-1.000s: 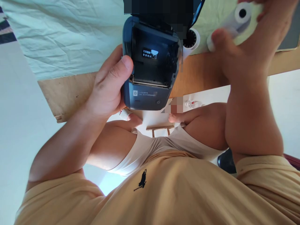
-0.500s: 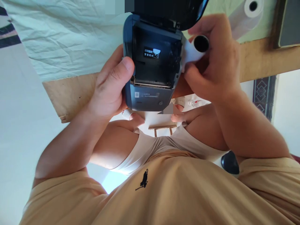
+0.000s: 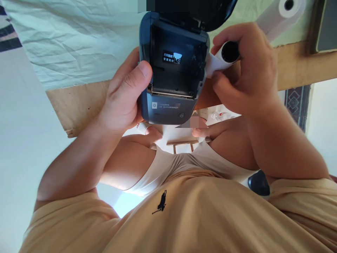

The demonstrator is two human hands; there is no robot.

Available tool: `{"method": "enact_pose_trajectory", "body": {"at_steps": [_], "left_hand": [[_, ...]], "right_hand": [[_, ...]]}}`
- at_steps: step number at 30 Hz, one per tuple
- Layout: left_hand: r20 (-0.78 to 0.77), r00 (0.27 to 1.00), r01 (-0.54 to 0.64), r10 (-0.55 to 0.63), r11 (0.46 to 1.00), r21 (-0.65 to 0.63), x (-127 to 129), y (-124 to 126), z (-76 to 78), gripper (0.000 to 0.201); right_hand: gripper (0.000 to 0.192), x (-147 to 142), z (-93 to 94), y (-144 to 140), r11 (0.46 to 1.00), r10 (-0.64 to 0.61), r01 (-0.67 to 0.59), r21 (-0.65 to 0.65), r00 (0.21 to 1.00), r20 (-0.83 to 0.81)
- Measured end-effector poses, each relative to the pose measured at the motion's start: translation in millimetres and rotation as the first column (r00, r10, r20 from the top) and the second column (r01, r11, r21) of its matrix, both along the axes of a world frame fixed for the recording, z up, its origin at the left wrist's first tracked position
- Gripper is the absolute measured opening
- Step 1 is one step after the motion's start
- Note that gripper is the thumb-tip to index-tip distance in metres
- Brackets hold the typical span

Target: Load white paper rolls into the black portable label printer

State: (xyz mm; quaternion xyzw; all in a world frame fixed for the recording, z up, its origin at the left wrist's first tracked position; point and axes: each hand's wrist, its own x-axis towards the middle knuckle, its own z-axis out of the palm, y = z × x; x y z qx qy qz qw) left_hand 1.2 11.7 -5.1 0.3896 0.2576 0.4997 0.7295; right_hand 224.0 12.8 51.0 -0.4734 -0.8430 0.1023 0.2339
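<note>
printer (image 3: 175,79), a small portable model, tilts up towards the wearer in front of the body, its black lid (image 3: 210,15) swung back at its far end. it seems angled like this so that the hollow bay faces the eyes, with the chinese label (image 3: 168,58) on the bay floor plainly in sight.

the left hand (image 3: 122,91) is clamped on the printer's left side, thumb over the rim and fingers behind; that edge grip likely bears the weight while leaving the bay mouth unblocked. the right hand (image 3: 252,70) is closed round a small paper roll (image 3: 217,63), just to the right of the printer and outside the bay. fingers lie above it and the thumb below, a pinch that probably lets the roll be turned easily, its dark core end towards the wearer. whether roll and printer touch, i cannot tell.

a larger paper roll (image 3: 276,23) lies on the green tablecloth (image 3: 79,45), beyond the printer to the right, perhaps set there to be out of the hands' way. the wooden table edge (image 3: 81,105) runs behind the printer.
</note>
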Motion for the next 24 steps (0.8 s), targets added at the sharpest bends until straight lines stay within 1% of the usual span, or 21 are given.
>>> {"method": "enact_pose_trajectory", "body": {"at_steps": [1, 3, 5, 8, 9, 10, 11, 13, 14, 15, 16, 17, 18, 20, 22, 24], "left_hand": [[-0.004, 0.999, 0.035, -0.035, 0.999, -0.016, 0.0, -0.3, -0.7, 0.044], [0.005, 0.999, 0.048, -0.048, 0.999, 0.003, -0.5, -1.5, 0.2, 0.044], [0.012, 0.999, 0.034, -0.034, 0.999, 0.022, -1.8, -4.0, 4.9, 0.040], [-0.038, 0.998, 0.053, -0.054, 0.998, -0.042, -3.7, -9.3, 15.8, 0.029], [-0.068, 0.995, 0.069, -0.074, 0.995, -0.076, -3.9, -10.9, 18.8, 0.026], [-0.077, 0.994, 0.072, -0.078, 0.994, -0.086, -3.8, -12.0, 20.9, 0.024], [-0.062, 0.997, 0.045, -0.048, 0.997, -0.063, -3.4, -12.5, 21.9, 0.026], [-0.005, 1.000, 0.011, -0.011, 1.000, -0.026, -2.1, -11.8, 20.8, 0.033], [-0.013, 0.999, 0.031, -0.031, 0.999, -0.040, -1.5, -10.7, 19.1, 0.034], [-0.011, 1.000, 0.029, -0.029, 0.999, -0.044, -1.0, -9.4, 17.0, 0.034], [-0.047, 0.997, 0.054, -0.057, 0.996, -0.074, -0.7, -8.1, 14.8, 0.031], [-0.047, 0.997, 0.054, -0.058, 0.996, -0.071, -0.6, -6.9, 12.8, 0.033], [0.026, 0.999, 0.021, -0.022, 1.000, 0.011, -0.7, -6.1, 11.4, 0.041], [0.008, 1.000, 0.022, -0.022, 0.999, 0.025, -1.5, -5.8, 10.8, 0.047], [-0.009, 0.999, 0.037, -0.037, 0.999, 0.012, -2.4, -7.1, 13.1, 0.042], [-0.049, 0.997, 0.056, -0.057, 0.998, -0.020, -2.6, -8.4, 15.0, 0.030]], "right_hand": [[0.037, 0.0, -0.2, 0.2, 0.999, -0.007, 0.006, 0.033, 1.000, 0.027], [0.033, -0.3, -0.4, 0.3, 0.997, -0.035, 0.031, 0.076, 0.998, 0.047], [0.036, -1.1, 0.2, -0.1, 0.998, -0.040, 0.040, 0.044, 0.999, -0.005], [0.052, -1.5, 0.6, -0.5, 0.999, 0.002, -0.005, -0.037, 0.997, -0.071], [0.052, -1.1, 0.2, -0.2, 0.999, 0.017, -0.019, -0.033, 0.998, -0.061], [0.047, -0.5, -0.2, 0.2, 1.000, 0.020, -0.020, -0.007, 0.999, -0.030], [0.042, 0.2, -0.7, 0.6, 1.000, 0.014, -0.014, 0.027, 1.000, 0.006], [0.041, 1.4, -1.2, 0.9, 0.997, 0.002, -0.004, 0.080, 1.000, 0.028], [0.043, 1.6, -1.0, 0.5, 0.997, 0.002, -0.003, 0.074, 1.000, 0.010], [0.045, 1.4, -0.6, -0.1, 0.999, 0.011, -0.009, 0.049, 1.000, -0.026], [0.050, 0.9, -0.1, -1.0, 1.000, 0.019, -0.018, 0.011, 0.998, -0.061], [0.053, 0.1, 0.4, -1.8, 0.999, 0.031, -0.033, -0.022, 0.996, -0.087], [0.056, -0.6, 0.7, -2.3, 0.998, 0.045, -0.050, -0.045, 0.994, -0.098], [0.055, -1.5, 0.6, -2.3, 0.995, 0.088, -0.091, -0.048, 0.994, -0.069], [0.048, -1.2, -0.2, -0.9, 0.995, 0.096, -0.096, -0.015, 0.995, -0.009], [0.046, -0.4, -0.6, 0.5, 1.000, 0.023, -0.023, 0.015, 0.999, 0.041]]}}
